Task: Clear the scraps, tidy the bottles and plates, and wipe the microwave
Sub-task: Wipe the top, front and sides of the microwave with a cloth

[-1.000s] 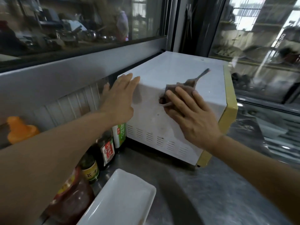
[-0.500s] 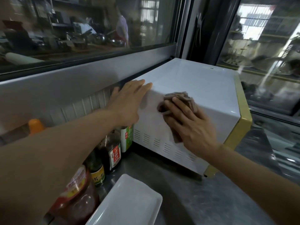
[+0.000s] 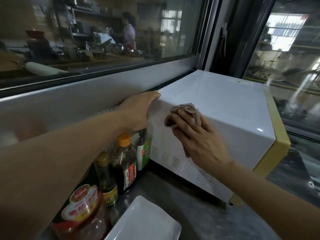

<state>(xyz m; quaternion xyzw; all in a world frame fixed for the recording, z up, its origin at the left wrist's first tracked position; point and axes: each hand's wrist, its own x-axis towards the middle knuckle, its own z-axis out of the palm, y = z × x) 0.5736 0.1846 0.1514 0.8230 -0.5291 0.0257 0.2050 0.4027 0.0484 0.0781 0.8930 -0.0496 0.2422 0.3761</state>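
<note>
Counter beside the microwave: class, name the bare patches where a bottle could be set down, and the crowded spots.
Free: the steel counter between the white plate and the microwave, running toward the right forearm; also the microwave's top behind the cloth. Crowded: the strip along the wall, where the bottles stand packed under the left hand.

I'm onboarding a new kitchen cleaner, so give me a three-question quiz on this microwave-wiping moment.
1. True or false: the right hand presses a cloth against the microwave.
2. What does the left hand rest on? A) a bottle B) the microwave's corner C) the white plate
3. Fill in: the bottle nearest the left wrist has an ____ cap.

Key: 1 true; 2 B; 3 orange.
</note>
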